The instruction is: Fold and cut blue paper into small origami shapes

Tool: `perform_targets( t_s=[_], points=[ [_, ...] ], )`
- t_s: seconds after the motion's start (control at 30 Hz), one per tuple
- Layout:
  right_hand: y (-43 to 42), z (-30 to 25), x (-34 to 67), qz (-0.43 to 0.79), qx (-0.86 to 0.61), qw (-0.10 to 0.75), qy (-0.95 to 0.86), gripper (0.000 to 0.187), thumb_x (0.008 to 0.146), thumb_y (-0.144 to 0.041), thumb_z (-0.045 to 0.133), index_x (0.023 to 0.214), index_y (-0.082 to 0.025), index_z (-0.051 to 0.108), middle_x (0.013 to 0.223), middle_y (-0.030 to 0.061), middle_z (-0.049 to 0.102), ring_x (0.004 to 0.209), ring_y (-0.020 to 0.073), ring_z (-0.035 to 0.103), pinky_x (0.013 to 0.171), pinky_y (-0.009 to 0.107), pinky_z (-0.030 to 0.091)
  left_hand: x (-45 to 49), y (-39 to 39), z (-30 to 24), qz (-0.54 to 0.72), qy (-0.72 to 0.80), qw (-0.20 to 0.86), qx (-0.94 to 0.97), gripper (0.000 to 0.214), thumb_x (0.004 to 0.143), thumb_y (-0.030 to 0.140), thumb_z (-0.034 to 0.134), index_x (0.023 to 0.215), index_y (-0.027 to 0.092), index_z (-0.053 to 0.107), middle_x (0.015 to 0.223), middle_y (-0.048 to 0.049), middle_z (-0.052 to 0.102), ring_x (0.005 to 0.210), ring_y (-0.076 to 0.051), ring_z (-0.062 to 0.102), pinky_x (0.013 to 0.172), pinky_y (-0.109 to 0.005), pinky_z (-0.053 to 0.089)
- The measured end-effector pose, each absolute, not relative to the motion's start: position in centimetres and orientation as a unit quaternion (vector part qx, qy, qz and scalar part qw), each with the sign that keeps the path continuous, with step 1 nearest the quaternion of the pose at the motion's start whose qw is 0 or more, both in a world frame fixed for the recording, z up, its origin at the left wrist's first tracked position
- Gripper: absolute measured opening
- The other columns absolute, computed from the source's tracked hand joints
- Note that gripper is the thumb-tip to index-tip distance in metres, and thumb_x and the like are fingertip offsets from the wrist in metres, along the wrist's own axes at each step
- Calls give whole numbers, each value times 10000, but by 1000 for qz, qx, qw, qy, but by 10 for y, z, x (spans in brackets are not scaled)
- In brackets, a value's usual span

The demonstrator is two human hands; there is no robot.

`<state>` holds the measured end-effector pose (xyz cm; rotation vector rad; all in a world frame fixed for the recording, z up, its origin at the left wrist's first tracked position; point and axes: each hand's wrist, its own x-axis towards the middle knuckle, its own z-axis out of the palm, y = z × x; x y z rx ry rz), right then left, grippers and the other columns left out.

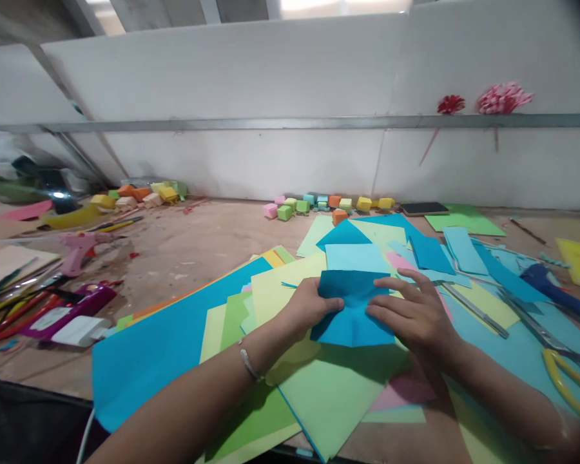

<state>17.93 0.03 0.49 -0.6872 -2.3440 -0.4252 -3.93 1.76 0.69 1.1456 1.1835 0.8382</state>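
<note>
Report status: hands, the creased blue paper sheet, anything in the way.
Left hand pinching creased blue paper sheet at left edge. Right hand touching its right side. Nothing visibly blocking hands; pale-green paper sheet beneath, yellow-handled metal scissors near right forearm.

The workpiece is a single small sheet of blue paper [355,322], matte, plain and nearly square in outline. A short crease runs up from the middle of the lower edge, and shallow undulations cross the face; the surface is therefore not fully flat. The sheet is held at its left side by the left hand [312,304], thumb on the face, and contacted at its right side by fingers of the right hand [418,316]. It is positioned above a pale green sheet [341,399], broad face visible.
</note>
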Motion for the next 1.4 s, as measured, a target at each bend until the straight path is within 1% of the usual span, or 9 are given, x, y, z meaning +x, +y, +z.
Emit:
perform_targets(
  t_s=[0.23, 0.37, 0.57, 0.7, 0.87, 0.97, 1.1, 1.27, 1.4],
  points=[
    [3, 3, 181, 20, -393, 406, -825, 172, 862, -320, 626, 784, -223, 746, 1405, 115, 512, 1275, 332, 472, 952, 476, 461, -38, 20, 11, 358, 533, 620, 451, 267, 612, 110, 745, 872, 102, 686, 768, -81, 729, 675, -224, 687, 663, -357, 552],
    [2, 3, 177, 203, -486, 399, -750, 184, 842, -331, 604, 819, -217, 745, 991, 76, 733, 884, 250, 678, 746, 353, 540, -37, 19, 10, 358, 488, 652, 457, 241, 642, 222, 777, 817, 98, 670, 744, -77, 696, 662, -199, 673, 645, -324, 535],
    [2, 8, 172, 235, -522, 397, -717, 213, 782, -364, 592, 681, -204, 690, 751, 45, 723, 680, 216, 638, 643, 316, 496, -46, 20, 16, 442, 468, 522, 560, 548, 813, 654, 541, 1003, 159, 678, 986, -90, 674, 867, -219, 617, 734, -330, 500],
    [2, 8, 173, 238, -534, 394, -710, 235, 779, -374, 581, 634, -201, 646, 667, 33, 672, 631, 196, 596, 596, 300, 460, -52, 22, 21, 411, 459, 405, 676, 681, 661, 511, 765, 1246, 205, 600, 1192, -112, 639, 995, -260, 607, 825, -355, 502],
    [6, -1, 175, 266, -542, 385, -698, 255, 777, -398, 595, 635, -189, 631, 693, 43, 662, 653, 195, 587, 610, 310, 457, -50, 25, 17, 403, 513, 285, 702, 174, 702, 241, 719, 872, 213, 744, 807, -33, 725, 675, -170, 606, 664, -294, 490],
    [8, -7, 175, 320, -532, 415, -665, 255, 764, -426, 652, 843, -184, 645, 799, 53, 683, 730, 203, 621, 664, 320, 496, -48, 26, 14, 400, 527, 299, 687, 110, 694, 241, 714, 790, 197, 744, 744, -21, 723, 605, -150, 578, 604, -272, 471],
    [10, -10, 177, 306, -526, 494, -620, 571, 737, -439, 717, 1221, -196, 536, 933, 66, 677, 826, 204, 634, 733, 339, 530, -48, 26, 11, 366, 526, 341, 687, 129, 696, 247, 690, 791, 182, 749, 737, -26, 721, 633, -160, 593, 608, -269, 472],
    [9, -3, 179, 233, -557, 444, -662, 226, 779, -408, 648, 853, -199, 691, 790, 56, 702, 710, 197, 627, 662, 324, 511, -46, 24, 12, 318, 526, 353, 705, 189, 699, 277, 669, 832, 181, 761, 736, -29, 718, 654, -176, 602, 599, -267, 467],
    [8, 1, 178, 216, -559, 432, -674, 195, 777, -399, 634, 787, -215, 696, 753, 39, 713, 684, 200, 629, 636, 310, 495, -45, 23, 15, 309, 508, 346, 726, 222, 771, 324, 591, 777, 179, 759, 703, -24, 717, 638, -170, 594, 585, -257, 441]
  ],
)
